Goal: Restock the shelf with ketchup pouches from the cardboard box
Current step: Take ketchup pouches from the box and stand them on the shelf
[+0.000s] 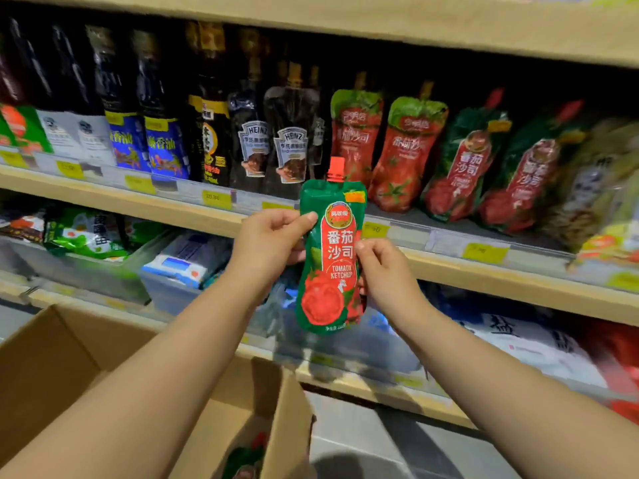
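Observation:
A green and red ketchup pouch [332, 257] with a red cap is upright in front of the shelf, held between both hands. My left hand [269, 243] pinches its upper left edge with the thumb on the front. My right hand [383, 271] grips its right edge at mid-height. Matching green pouches [466, 167] lean on the middle shelf [449, 267] at the right, beside red ones [401, 157]. The open cardboard box [69, 357] sits below at the left, with another pouch [249, 458] visible inside.
Dark sauce bottles [166, 108] and Heinz pouches [290, 143] fill the middle shelf to the left. Yellow price tags [484, 252] line the shelf edge. Bagged goods [86, 233] lie on the lower shelf. Grey floor [397, 444] shows at the bottom.

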`<action>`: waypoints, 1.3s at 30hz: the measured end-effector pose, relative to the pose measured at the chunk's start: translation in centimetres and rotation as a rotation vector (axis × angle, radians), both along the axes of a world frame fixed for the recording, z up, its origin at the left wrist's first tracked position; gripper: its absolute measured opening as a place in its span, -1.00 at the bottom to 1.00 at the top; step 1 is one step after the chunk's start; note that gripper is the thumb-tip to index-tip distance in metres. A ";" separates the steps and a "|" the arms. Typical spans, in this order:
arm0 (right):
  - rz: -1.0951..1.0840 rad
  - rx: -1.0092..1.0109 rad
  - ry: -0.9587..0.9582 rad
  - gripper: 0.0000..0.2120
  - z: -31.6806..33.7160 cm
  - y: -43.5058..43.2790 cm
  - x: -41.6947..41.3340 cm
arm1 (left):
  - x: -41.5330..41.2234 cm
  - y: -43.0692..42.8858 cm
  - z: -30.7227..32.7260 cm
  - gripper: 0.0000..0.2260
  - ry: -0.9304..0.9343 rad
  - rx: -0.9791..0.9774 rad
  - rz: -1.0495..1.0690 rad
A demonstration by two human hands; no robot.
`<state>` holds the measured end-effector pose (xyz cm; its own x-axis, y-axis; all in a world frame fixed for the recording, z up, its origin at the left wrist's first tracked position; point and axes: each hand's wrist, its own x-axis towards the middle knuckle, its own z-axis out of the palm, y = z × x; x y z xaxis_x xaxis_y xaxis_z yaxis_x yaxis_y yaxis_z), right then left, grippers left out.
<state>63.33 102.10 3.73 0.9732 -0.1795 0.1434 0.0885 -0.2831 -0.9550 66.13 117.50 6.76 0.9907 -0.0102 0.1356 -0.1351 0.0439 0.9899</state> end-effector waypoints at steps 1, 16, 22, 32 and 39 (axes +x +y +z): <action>-0.047 -0.027 -0.028 -0.74 0.6 -1.2 0.0 | 0.2 -1.4 0.7 -0.87 0.002 -0.005 -0.017; -0.361 -0.267 -0.127 -0.65 8.4 -16.1 2.1 | 3.3 -15.5 5.9 -0.72 -0.322 0.449 0.007; -0.441 -0.089 -0.209 -0.83 10.4 -18.7 4.4 | 5.7 -20.1 8.0 -0.64 -0.288 0.378 0.020; -0.466 -0.146 -0.164 -0.82 6.5 -20.7 3.1 | 4.5 -21.6 4.1 -0.64 -0.346 0.490 -0.011; -0.560 -0.299 -0.232 -0.80 6.0 -20.0 0.9 | 1.9 -21.2 2.6 -0.53 -0.414 0.645 -0.057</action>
